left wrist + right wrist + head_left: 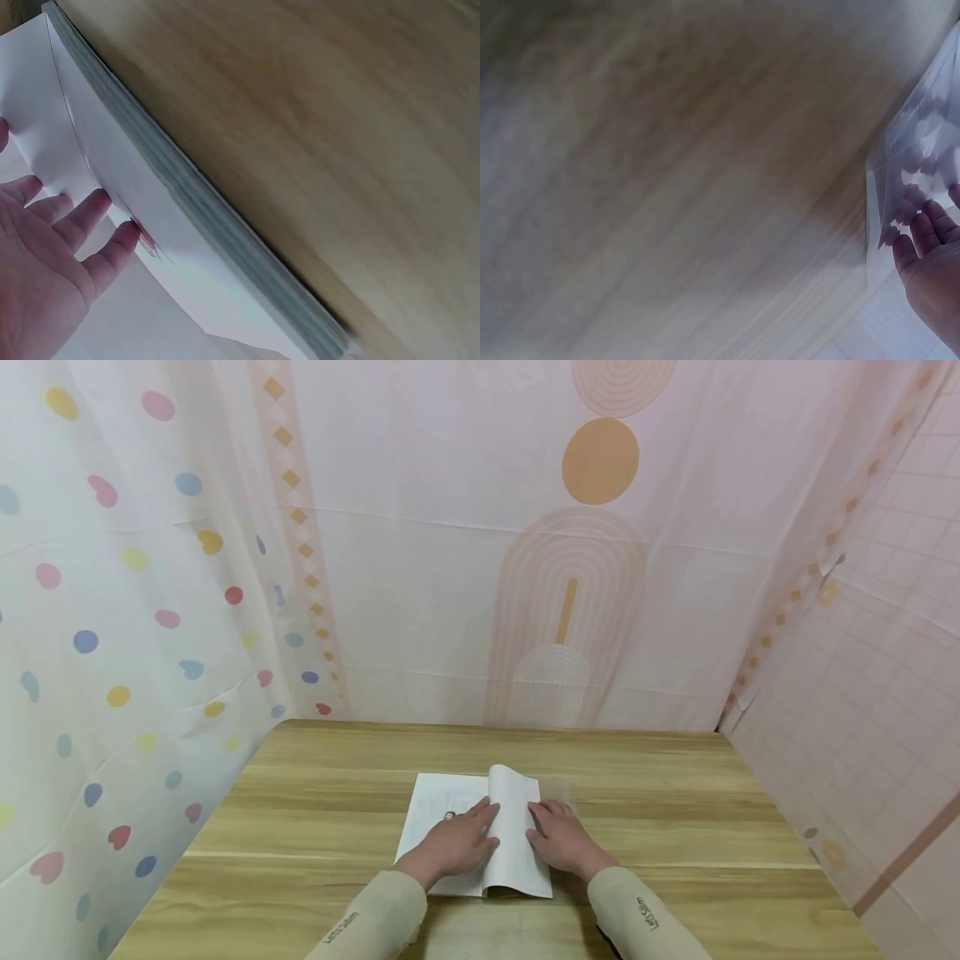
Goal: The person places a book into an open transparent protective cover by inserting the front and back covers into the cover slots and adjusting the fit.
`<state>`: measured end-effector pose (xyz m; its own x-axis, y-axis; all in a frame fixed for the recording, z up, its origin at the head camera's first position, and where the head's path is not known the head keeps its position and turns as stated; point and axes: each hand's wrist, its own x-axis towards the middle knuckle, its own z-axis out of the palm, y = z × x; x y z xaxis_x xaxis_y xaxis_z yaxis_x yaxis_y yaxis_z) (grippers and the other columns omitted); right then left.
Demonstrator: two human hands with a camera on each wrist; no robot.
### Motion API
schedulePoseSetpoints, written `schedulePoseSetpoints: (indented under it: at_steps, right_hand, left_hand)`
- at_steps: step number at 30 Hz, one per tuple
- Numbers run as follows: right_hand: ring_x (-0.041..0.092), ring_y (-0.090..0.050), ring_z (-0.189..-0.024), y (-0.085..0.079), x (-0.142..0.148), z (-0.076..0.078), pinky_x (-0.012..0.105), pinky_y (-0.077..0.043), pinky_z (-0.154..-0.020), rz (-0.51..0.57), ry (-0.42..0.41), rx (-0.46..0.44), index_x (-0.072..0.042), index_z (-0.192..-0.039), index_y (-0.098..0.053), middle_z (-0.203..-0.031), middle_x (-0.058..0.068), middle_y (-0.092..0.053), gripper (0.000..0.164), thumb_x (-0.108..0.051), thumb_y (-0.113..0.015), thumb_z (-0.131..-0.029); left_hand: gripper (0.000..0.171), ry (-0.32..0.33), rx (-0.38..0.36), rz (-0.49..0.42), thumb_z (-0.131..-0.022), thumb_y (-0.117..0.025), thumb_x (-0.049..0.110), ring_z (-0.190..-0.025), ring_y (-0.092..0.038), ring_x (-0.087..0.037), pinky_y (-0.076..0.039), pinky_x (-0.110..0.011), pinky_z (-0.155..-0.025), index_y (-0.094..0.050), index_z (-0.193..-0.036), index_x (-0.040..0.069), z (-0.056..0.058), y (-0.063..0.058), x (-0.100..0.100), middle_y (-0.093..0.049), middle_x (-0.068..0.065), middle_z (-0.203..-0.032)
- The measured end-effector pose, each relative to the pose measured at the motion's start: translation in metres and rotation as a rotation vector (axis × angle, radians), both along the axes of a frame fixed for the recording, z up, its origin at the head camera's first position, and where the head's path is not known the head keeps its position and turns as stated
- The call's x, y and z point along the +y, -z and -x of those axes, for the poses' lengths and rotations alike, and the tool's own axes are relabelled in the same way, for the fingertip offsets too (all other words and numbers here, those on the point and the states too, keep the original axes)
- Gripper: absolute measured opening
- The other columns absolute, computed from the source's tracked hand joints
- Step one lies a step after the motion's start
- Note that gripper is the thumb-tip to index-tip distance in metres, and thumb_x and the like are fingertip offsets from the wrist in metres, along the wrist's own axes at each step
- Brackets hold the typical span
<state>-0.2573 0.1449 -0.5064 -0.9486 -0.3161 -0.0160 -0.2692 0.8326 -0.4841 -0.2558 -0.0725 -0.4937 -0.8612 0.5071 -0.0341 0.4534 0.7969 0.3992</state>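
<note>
An open book [427, 802] with white pages lies on the wooden table. My left hand [459, 845] rests near its middle fold, fingers extended over the left-hand page. In the left wrist view, those fingertips touch the white page [191, 277], and the book's thick page edges [217, 225] show beside them. On the right side a white leaf [516, 860] bulges up in a curve. My right hand [561, 838] has its fingertips at the outer edge of this leaf. In the right wrist view, the fingers are against a clear, shiny plastic sheet [891, 176] at the book's side.
The wooden tabletop [337, 793] spreads around the book. A patterned curtain [420, 610] hangs behind the far edge, with a dotted curtain [135, 693] on the left and a checked one [862, 693] on the right.
</note>
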Motion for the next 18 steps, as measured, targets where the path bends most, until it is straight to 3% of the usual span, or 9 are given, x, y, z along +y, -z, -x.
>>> schedulePoseSetpoints:
  at_steps: [18]
  right_hand:
    - [0.042, -0.036, -0.134, -0.0008, 0.0003, -0.0004, 0.056, -0.032, -0.109, -0.025, -0.002, -0.001, 0.003, -0.144, -0.046, -0.143, 0.025, -0.042, 0.049, -0.021, -0.053, -0.102]
  left_hand:
    - [0.056, 0.02, 0.017, 0.055, -0.101, -0.051, 0.032, -0.13, -0.051, -0.036, -0.043, -0.053, -0.102, -0.042, -0.15, 0.005, 0.0007, -0.0031, 0.0028, -0.036, -0.014, -0.156]
